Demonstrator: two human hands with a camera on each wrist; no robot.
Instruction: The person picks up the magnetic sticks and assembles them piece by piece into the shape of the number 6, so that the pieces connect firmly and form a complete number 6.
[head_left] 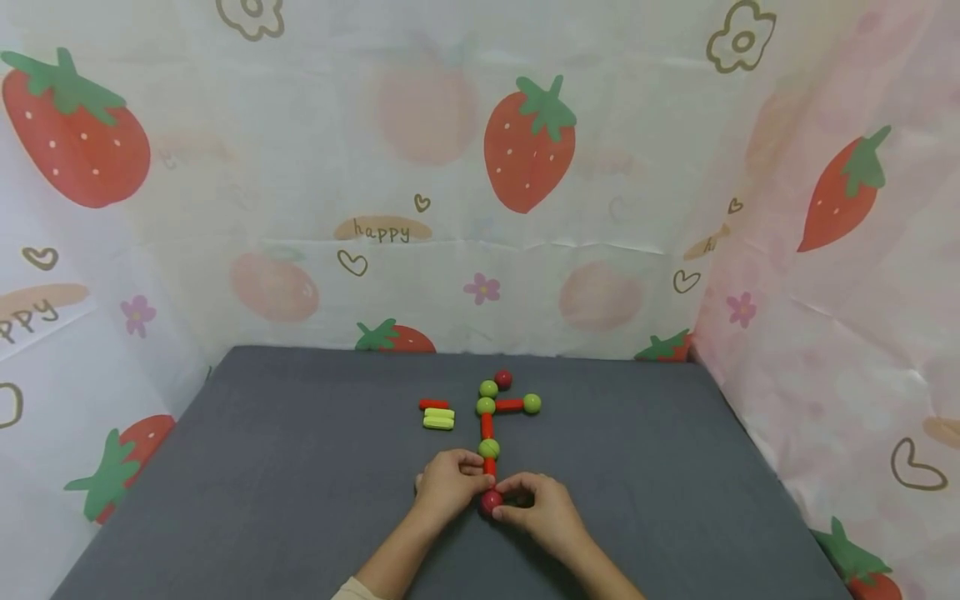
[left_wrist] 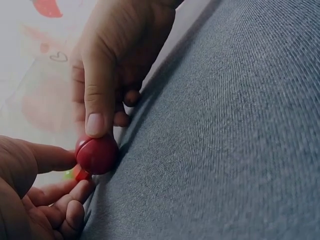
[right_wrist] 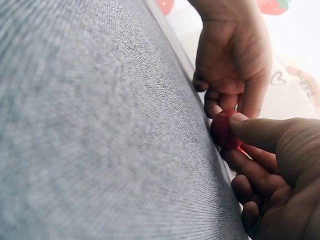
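Note:
My right hand [head_left: 546, 510] pinches a dark red ball [head_left: 491, 502] between thumb and fingers at the near end of a line of balls and rods. From the left, my left hand [head_left: 447, 482] holds the red rod [head_left: 490, 467] beside that ball, its thumb touching the ball in the left wrist view; the fingers partly hide the rod. A grooved green ball [head_left: 489, 449] sits at the rod's far end. Beyond it lie another red rod [head_left: 487, 427] and a green ball [head_left: 486, 407]. The red ball [left_wrist: 97, 156] shows a groove across it.
A red side rod [head_left: 509, 405] leads right to a green ball [head_left: 532, 403]. Farther back are a green ball [head_left: 488, 389] and a dark red ball [head_left: 503, 379]. Left of the line lie a red rod [head_left: 433, 404] and yellow-green rods [head_left: 438, 418] on the grey tabletop [head_left: 300, 467].

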